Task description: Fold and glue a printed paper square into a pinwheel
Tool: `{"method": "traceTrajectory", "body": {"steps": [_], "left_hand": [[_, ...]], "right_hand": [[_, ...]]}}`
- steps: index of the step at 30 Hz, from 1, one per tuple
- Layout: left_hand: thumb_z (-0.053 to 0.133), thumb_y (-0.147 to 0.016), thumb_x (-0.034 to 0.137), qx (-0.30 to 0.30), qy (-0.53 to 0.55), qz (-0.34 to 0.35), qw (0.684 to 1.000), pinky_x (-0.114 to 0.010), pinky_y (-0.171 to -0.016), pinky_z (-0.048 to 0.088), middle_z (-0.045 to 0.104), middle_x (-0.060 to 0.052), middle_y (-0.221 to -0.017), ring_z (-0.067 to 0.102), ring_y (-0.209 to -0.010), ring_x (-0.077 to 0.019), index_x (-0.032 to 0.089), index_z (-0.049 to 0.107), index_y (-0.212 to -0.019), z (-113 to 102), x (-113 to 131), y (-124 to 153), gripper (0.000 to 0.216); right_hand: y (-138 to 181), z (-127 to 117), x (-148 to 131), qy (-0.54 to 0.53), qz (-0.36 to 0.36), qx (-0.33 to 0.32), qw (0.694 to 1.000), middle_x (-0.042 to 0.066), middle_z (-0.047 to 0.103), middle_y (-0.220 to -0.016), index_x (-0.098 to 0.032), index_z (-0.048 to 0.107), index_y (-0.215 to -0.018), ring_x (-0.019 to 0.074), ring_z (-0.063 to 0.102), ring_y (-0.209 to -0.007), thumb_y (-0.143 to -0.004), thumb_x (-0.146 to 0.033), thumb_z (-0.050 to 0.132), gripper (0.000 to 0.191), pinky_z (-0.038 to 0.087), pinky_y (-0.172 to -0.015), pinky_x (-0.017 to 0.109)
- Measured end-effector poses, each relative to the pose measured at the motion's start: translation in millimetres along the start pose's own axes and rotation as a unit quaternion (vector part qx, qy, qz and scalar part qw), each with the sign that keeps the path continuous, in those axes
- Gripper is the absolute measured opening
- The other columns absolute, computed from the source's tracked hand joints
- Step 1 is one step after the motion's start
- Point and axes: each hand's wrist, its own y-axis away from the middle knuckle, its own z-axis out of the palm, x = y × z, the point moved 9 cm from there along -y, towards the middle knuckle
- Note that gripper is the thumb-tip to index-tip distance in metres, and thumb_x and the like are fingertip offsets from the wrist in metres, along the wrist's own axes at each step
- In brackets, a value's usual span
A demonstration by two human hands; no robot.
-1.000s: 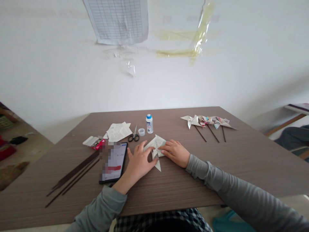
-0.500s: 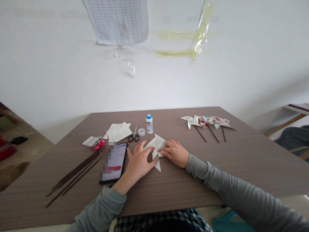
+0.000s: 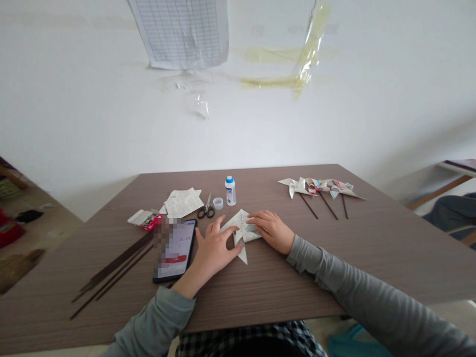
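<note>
On the table lies a paper pinwheel (image 3: 242, 224) of printed paper, its blades partly folded in. My left hand (image 3: 214, 246) holds it down at its left and front side, thumb and index finger curved apart with their tips on the paper. My right hand (image 3: 274, 229) is at the right side, its fingers stretched out over the right blades and nothing gripped between them. These fingers hide part of the paper. Behind the pinwheel stands a white glue bottle (image 3: 230, 192) with a blue top.
Scissors (image 3: 207, 210), a clear cap (image 3: 218, 203) and paper sheets (image 3: 183, 202) lie behind my left hand. A phone (image 3: 177, 253), an open small box (image 3: 146, 219) and dark sticks (image 3: 115, 265) are to the left. Finished pinwheels (image 3: 296, 187) on sticks lie at the back right.
My right hand has drawn back from the pinwheel's middle, slightly up and to the right, and its fingers have straightened. More of the middle shows. My left hand stays nearly still.
</note>
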Motion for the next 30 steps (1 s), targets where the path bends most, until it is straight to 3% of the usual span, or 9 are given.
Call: {"method": "traceTrajectory", "body": {"steps": [5,11,19,24,30], "left_hand": [[0.091,-0.114,0.043,-0.009,0.003,-0.008,1.000,-0.099,-0.153,0.032,0.054,-0.018,-0.207,0.051,-0.192,-0.0543,0.038,0.091,-0.163,2,-2,0,0.049],[0.096,-0.107,0.044,0.014,0.023,0.000,1.000,-0.098,-0.151,0.037,0.057,-0.016,-0.205,0.055,-0.189,-0.0539,0.042,0.089,-0.165,6,-6,-4,0.058],[0.097,-0.108,0.028,0.021,0.031,-0.009,0.999,-0.098,-0.152,0.038,0.061,-0.016,-0.202,0.056,-0.189,-0.0530,0.041,0.089,-0.169,1,-2,-4,0.063],[0.094,-0.110,0.022,0.034,0.022,-0.015,0.999,-0.095,-0.153,0.039,0.062,-0.016,-0.202,0.057,-0.189,-0.0515,0.040,0.088,-0.170,-7,0,-4,0.062],[0.089,-0.113,0.025,0.057,-0.006,-0.027,0.998,-0.095,-0.151,0.044,0.064,-0.021,-0.200,0.059,-0.187,-0.0545,0.034,0.085,-0.173,-8,-11,-6,0.061]], "right_hand": [[2,9,0,0.021,0.015,-0.061,0.998,0.011,0.089,-0.173,-0.035,0.093,-0.152,0.0332,0.080,-0.165,-0.131,-0.024,0.064,0.038,0.049,-0.152,0.072],[2,4,-2,0.027,0.006,-0.062,0.998,0.010,0.092,-0.167,-0.036,0.096,-0.147,0.0329,0.084,-0.158,-0.130,-0.027,0.068,0.033,0.053,-0.150,0.071],[4,6,-5,0.046,-0.001,-0.071,0.996,0.015,0.091,-0.166,-0.031,0.095,-0.152,0.0350,0.081,-0.157,-0.133,-0.029,0.064,0.036,0.050,-0.151,0.073],[5,2,-8,0.066,-0.004,-0.069,0.995,0.014,0.091,-0.161,-0.033,0.095,-0.152,0.0343,0.081,-0.148,-0.133,-0.032,0.066,0.035,0.054,-0.146,0.067],[3,-3,-5,0.048,0.008,-0.044,0.998,0.015,0.095,-0.147,-0.028,0.093,-0.155,0.0333,0.083,-0.137,-0.134,-0.031,0.065,0.035,0.058,-0.136,0.059]]}}
